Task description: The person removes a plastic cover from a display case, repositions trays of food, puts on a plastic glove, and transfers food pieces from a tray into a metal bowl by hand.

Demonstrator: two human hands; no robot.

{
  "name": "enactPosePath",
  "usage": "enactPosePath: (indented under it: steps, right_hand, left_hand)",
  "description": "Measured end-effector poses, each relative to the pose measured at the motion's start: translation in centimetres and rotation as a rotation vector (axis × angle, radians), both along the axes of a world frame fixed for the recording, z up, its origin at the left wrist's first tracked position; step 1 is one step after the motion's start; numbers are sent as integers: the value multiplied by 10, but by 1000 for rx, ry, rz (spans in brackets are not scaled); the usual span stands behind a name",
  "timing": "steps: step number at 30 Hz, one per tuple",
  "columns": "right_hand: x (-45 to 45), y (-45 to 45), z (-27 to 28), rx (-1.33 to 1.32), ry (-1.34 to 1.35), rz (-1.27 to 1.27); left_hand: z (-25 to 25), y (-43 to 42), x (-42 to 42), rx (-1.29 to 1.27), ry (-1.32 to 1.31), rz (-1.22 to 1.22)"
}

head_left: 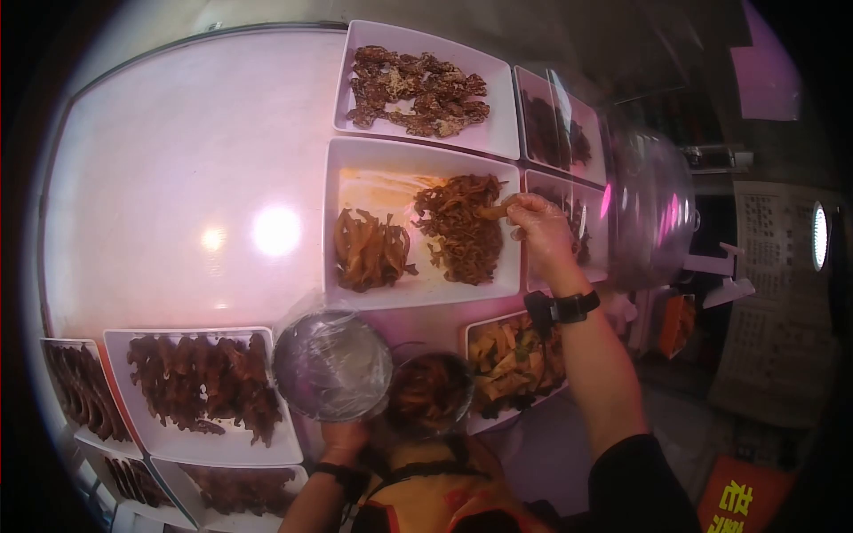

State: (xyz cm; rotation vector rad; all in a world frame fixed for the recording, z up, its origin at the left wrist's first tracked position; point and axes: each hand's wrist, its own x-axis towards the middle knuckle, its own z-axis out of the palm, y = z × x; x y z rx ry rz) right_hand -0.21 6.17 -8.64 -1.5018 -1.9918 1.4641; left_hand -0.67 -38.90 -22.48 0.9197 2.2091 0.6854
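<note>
My right hand, in a thin clear glove, pinches a brown strip of food over the right side of a white tray. Below the strip lies a heap of shredded brown food. The same tray holds a smaller pile of thicker brown strips on its left. My left hand is closed at the lower rim of a round metal bowl lined with clear plastic; its fingers are mostly hidden beneath. Beside that bowl is another round bowl of dark reddish-brown pieces.
A tray of sesame-topped meat sits behind. Trays of dark meat pieces stand at lower left, and a tray of yellowish slices with greens at lower right. A large clear container with a tap stands at right.
</note>
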Motion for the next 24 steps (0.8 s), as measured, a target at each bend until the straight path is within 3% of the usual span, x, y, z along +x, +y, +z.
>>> enactPosePath:
  steps: [4, 7, 9, 14, 17, 19, 22, 24]
  right_hand:
    - [-5, -6, 4, 67, -7, 110]
    - [-14, -24, 13, -93, 123, 198]
    - [-24, -43, 14, -218, 2, 250]
    - [-62, -85, -22, -254, -112, 370]
    - [-72, -88, -55, -347, 58, 338]
    - [-81, -85, -48, -21, -88, 297]
    - [-68, -56, -34, -112, -100, 279]
    - [-52, -22, -34, 55, -148, 196]
  left_hand:
    - [-4, -5, 1, -85, -1, -48]
    - [7, -1, -2, -133, -86, -25]
    - [7, 2, -1, -134, -186, 111]
    - [10, 9, -8, -58, -102, 10]
    - [3, 5, -5, -1, -30, -6]
    - [9, 7, -8, 43, 27, 1]
    - [20, 10, -8, -43, -122, 52]
    - [22, 17, -10, -82, -155, 51]
